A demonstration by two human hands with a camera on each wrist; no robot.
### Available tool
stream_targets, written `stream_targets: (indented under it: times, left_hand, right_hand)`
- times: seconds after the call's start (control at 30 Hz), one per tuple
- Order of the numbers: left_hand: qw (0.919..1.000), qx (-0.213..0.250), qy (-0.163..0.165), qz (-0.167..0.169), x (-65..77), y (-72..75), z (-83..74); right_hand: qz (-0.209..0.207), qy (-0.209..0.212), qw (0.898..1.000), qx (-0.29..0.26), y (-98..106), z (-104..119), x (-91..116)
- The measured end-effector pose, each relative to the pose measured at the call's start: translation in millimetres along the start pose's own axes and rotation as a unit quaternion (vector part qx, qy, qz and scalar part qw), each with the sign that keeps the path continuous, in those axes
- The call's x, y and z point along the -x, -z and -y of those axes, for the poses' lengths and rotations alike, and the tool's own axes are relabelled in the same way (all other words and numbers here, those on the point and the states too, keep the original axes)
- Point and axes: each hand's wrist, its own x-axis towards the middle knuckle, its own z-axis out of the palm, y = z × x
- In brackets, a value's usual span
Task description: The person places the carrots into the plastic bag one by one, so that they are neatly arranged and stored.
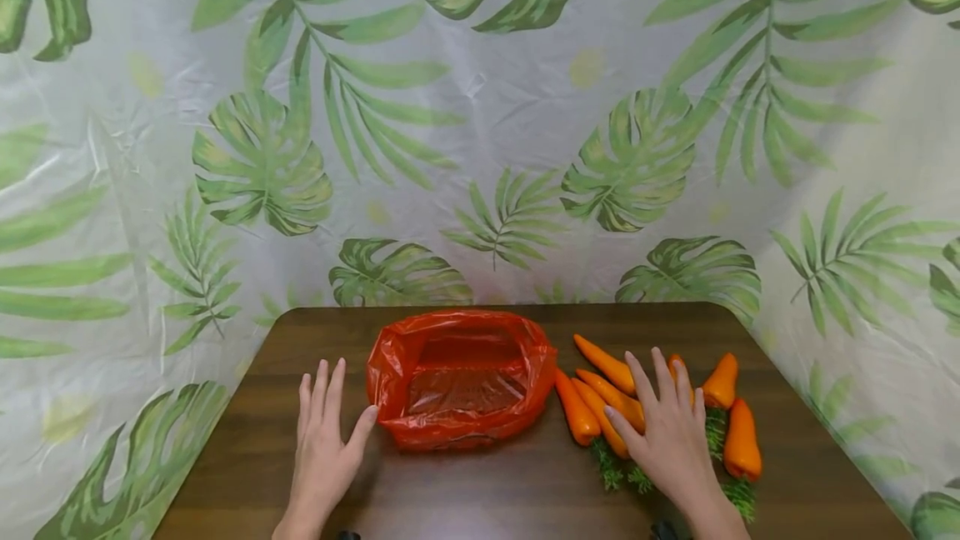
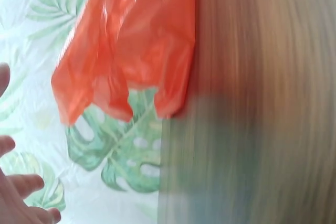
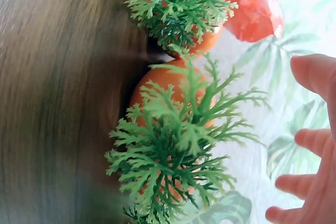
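Observation:
A red plastic bag (image 1: 465, 437) stands with its mouth spread wide near the middle of the table; its wall (image 2: 152, 30) also shows in the left wrist view. To its left is my left hand (image 1: 324, 436), fingers straight and apart, thumb close to the bag's side. Several orange carrots (image 1: 577, 413) with leafy green tops (image 3: 178, 129) lie right of the bag. Over them hovers my right hand (image 1: 671, 432), its fingers spread, hiding part of the pile. Neither hand holds anything. Whether the left thumb touches the bag, I cannot tell.
Everything rests on a dark brown wooden table (image 1: 450, 498) with rounded far corners. Behind and around it hangs a pale sheet (image 1: 510, 132) printed with green leaves. One carrot (image 1: 742, 440) lies farthest right, close to the table's right side.

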Motion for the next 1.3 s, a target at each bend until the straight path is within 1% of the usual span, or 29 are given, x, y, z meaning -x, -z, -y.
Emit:
stream_targets:
  times: [0.13,0.27,0.37,0.47,0.53,0.63,0.8,0.9,1.0,1.1,1.3]
  left_hand:
    - [0.9969,0.074,0.022,-0.015,-0.7,-3.7,-5.2]
    - [0.9886,0.139,0.051,-0.024,-1.0,-6.8,-8.1]
    - [0.9768,0.195,0.086,-0.022,-2.3,-6.8,-8.9]
    - [0.9595,0.252,0.126,-0.012,-4.2,-4.4,-9.1]
    - [0.9493,0.279,0.145,-0.007,-5.3,-2.8,-8.9]
    - [0.9365,0.31,0.163,0.003,-6.6,-1.8,-9.3]
    - [0.9183,0.355,0.176,0.009,-9.5,-4.7,-11.5]
    - [0.912,0.371,0.174,0.013,-12.3,-6.8,-11.8]
    - [0.9068,0.382,0.176,0.027,-15.9,-10.5,-11.4]
    - [0.9028,0.387,0.185,0.037,-18.6,-15.4,-10.1]
    - [0.903,0.379,0.199,0.035,-17.7,-20.1,-7.6]
  right_hand:
    - [-0.016,0.011,0.999,-0.033,1.0,2.9,-1.1]
    - [-0.019,0.018,0.997,-0.073,1.5,6.9,-0.5]
    - [-0.008,0.012,0.994,-0.11,2.0,10.8,0.1]
    - [0.006,0.002,0.99,-0.141,2.5,15.4,0.4]
    - [0.014,-0.006,0.987,-0.158,2.5,18.5,0.5]
    - [0.023,-0.014,0.984,-0.175,1.9,21.9,0.3]
    - [0.044,-0.013,0.976,-0.211,-0.3,26.5,-1.7]
    - [0.059,-0.019,0.972,-0.227,-2.0,30.6,-4.0]
    - [0.066,-0.027,0.972,-0.224,-3.1,33.4,-5.8]
    - [0.066,-0.021,0.975,-0.213,-6.4,36.1,-7.2]
    - [0.071,-0.015,0.979,-0.192,-18.1,42.6,-6.5]
